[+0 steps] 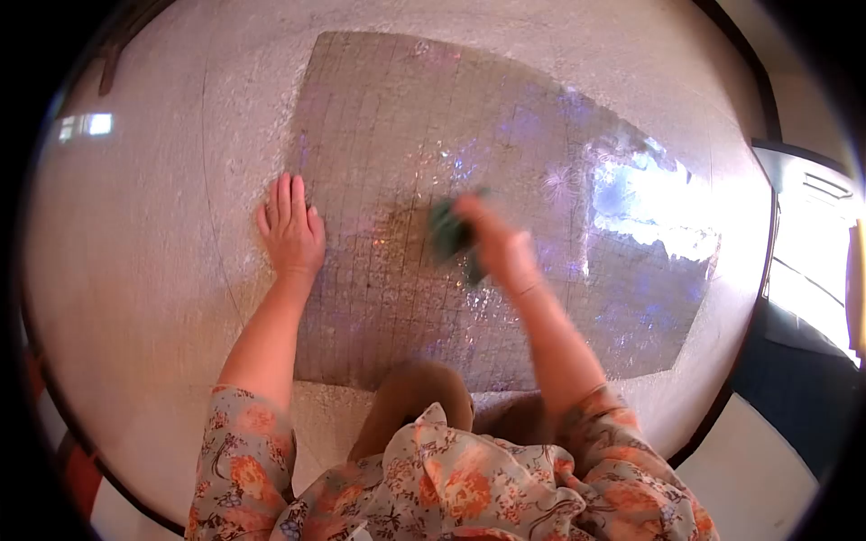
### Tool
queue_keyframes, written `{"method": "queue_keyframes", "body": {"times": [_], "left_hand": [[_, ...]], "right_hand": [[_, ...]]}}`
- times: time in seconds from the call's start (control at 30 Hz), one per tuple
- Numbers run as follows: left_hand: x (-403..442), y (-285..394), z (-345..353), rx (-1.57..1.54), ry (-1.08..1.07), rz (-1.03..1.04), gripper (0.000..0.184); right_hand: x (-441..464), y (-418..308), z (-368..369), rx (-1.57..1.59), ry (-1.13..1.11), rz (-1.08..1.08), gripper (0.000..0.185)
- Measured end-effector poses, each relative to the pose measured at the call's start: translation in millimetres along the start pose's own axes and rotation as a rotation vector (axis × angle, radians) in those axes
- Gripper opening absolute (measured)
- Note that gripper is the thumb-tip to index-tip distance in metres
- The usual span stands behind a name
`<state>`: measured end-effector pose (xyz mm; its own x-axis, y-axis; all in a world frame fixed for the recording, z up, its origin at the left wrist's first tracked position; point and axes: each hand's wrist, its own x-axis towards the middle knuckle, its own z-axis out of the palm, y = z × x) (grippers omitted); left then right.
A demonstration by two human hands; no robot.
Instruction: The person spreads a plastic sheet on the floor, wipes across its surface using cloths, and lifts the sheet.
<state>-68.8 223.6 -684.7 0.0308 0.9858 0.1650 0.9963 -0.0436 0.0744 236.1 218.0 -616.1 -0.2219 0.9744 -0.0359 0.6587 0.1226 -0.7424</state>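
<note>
A large translucent sheet (361, 117) with a dark grid and shiny, wet-looking patches lies flat on a pale surface (153, 225). At the sheet's left edge my left hand (293, 230) rests palm down, its fingers stretched forward and holding nothing. Near the middle of the sheet, my right hand (505, 248) is blurred by motion and grips a dark green cloth (446, 233) against it. The cloth's exact shape is smeared. Light glares strongly off the sheet's right part.
My knees (415, 397) are at the near edge of the sheet. A dark rim (762, 81) bounds the pale surface. Beyond it on the right is a bright window (812, 243). A small window reflection shows at the upper left.
</note>
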Motion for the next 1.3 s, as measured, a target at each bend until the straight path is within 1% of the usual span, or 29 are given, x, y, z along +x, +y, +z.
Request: {"method": "queue_keyframes", "body": {"times": [0.03, 0.07, 0.1, 0.17, 0.23, 0.27, 0.3, 0.33, 0.4, 0.43, 0.47, 0.5, 0.57, 0.63, 0.67, 0.73, 0.77, 0.83, 0.9, 0.93, 0.97, 1.03, 1.1, 1.17, 1.2, 1.27, 1.3], "left_hand": [[0, 0, 0, 0.002, -0.011, -0.005, 0.051], [1, 0, 1, -0.007, 0.001, -0.005, 0.051], [0, 0, 1, -0.018, 0.012, 0.000, 0.051], [-2, 0, 2, -0.022, 0.016, 0.004, 0.052], [3, -1, 2, -0.026, 0.030, 0.018, 0.052], [3, -1, 2, -0.005, 0.023, 0.006, 0.052], [1, 1, 1, 0.008, 0.014, 0.000, 0.052], [3, 2, 0, -0.013, 0.011, 0.023, 0.052], [2, 1, 2, 0.100, -0.031, 0.005, 0.051], [1, -1, 3, 0.068, -0.038, 0.040, 0.051], [3, -3, 7, 0.079, -0.007, 0.037, 0.050], [2, -5, 9, 0.094, 0.021, 0.031, 0.049], [5, -9, 13, 0.031, 0.067, 0.071, 0.050], [4, -11, 12, -0.021, 0.108, 0.106, 0.051], [5, -11, 12, -0.016, 0.115, 0.105, 0.050], [4, -9, 9, 0.038, 0.111, 0.110, 0.048], [4, -11, 9, 0.023, 0.117, 0.134, 0.048], [3, -15, 12, 0.042, 0.133, 0.159, 0.048], [4, -18, 13, 0.033, 0.138, 0.183, 0.047], [6, -17, 13, 0.042, 0.138, 0.181, 0.047], [7, -18, 12, 0.043, 0.142, 0.205, 0.047], [7, -18, 11, 0.036, 0.125, 0.187, 0.046], [8, -18, 11, 0.038, 0.124, 0.211, 0.046], [7, -20, 11, 0.043, 0.112, 0.231, 0.046], [7, -21, 12, 0.025, 0.113, 0.224, 0.046], [9, -24, 15, 0.012, 0.112, 0.238, 0.046], [10, -28, 17, 0.022, 0.105, 0.231, 0.046]], "right_hand": [[19, 5, -33, -0.029, 0.107, 0.088, 0.028], [30, 49, -45, -0.071, 0.306, 0.080, 0.029], [44, 69, -63, -0.200, 0.353, 0.077, 0.032], [71, 112, -41, -0.672, 0.508, -0.054, 0.043], [85, 104, -22, -0.635, 0.593, 0.016, 0.049], [94, 97, -16, -0.434, 0.499, -0.068, 0.042], [95, 74, -3, -0.281, 0.381, -0.176, 0.037], [94, 54, 23, -0.262, 0.343, -0.211, 0.036], [74, 5, 69, -0.383, 0.231, -0.318, 0.037], [61, -20, 83, -0.332, 0.119, -0.278, 0.036], [46, -26, 105, -0.207, 0.008, -0.286, 0.040], [19, -43, 113, -0.203, 0.132, -0.352, 0.044], [-27, -58, 116, -0.200, 0.046, -0.346, 0.044], [-65, -48, 106, -0.174, -0.030, -0.414, 0.043], [-77, -34, 94, -0.189, -0.011, -0.396, 0.043], [-102, -10, 58, -0.193, -0.031, -0.270, 0.043], [-109, 3, 41, -0.252, 0.002, -0.175, 0.040], [-129, 46, 4, -0.299, 0.138, -0.012, 0.040], [-156, 95, -37, -0.499, 0.356, 0.142, 0.044], [-167, 112, -67, -0.454, 0.442, 0.189, 0.045], [-183, 136, -82, -0.555, 0.531, 0.252, 0.048], [-207, 172, -108, -0.604, 0.568, 0.384, 0.052], [-209, 191, -120, -0.664, 0.609, 0.406, 0.049], [-207, 201, -128, -0.694, 0.649, 0.375, 0.045], [-206, 204, -130, -0.681, 0.655, 0.396, 0.045], [-206, 205, -134, -0.648, 0.654, 0.356, 0.044], [-205, 207, -135, -0.637, 0.667, 0.369, 0.044]]}}
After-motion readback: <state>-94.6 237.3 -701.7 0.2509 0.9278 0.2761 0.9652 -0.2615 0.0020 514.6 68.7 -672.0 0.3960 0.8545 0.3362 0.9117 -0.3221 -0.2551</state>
